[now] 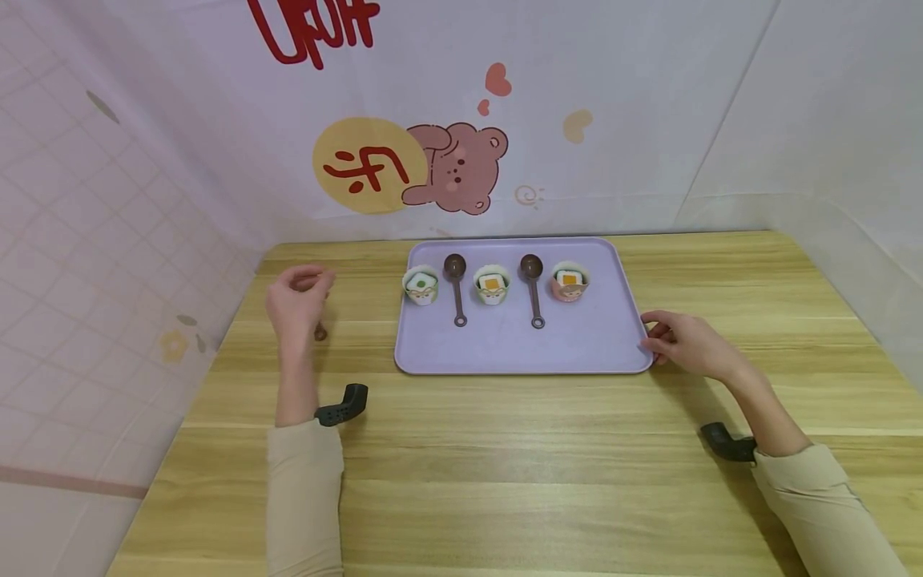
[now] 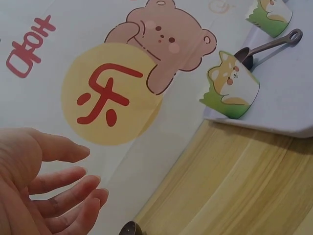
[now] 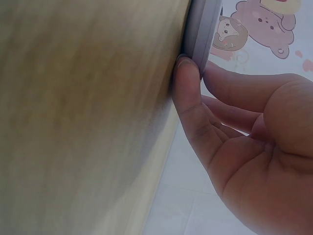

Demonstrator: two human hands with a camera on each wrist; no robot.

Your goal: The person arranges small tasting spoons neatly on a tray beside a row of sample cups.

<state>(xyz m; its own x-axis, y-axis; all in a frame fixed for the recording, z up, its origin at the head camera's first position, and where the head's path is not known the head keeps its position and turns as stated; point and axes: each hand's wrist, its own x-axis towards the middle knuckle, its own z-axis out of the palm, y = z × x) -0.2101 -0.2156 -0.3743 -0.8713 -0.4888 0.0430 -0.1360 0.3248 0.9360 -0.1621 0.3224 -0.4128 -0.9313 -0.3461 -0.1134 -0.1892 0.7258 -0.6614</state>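
A lilac tray (image 1: 461, 349) lies on the wooden table. My right hand (image 1: 688, 344) pinches its right edge between thumb and fingers, as the right wrist view also shows. On the tray stand three paper cups: a left one (image 1: 421, 295), a middle one (image 1: 492, 293) and a pink one (image 1: 570, 290). Each contains a small white block with a coloured mark. Between the cups lie two brown measuring spoons, one (image 1: 457, 288) and another (image 1: 534, 290). My left hand (image 1: 297, 303) hovers with loosely bent fingers, holding nothing, above another brown spoon (image 1: 320, 332), mostly hidden by it.
Behind the wooden table (image 1: 505, 465) hangs a pale backdrop with a printed bear (image 1: 461, 168). Pale sheets also rise at both sides. Each wrist carries a black mount, one on the left (image 1: 342, 406) and one on the right (image 1: 727, 443).
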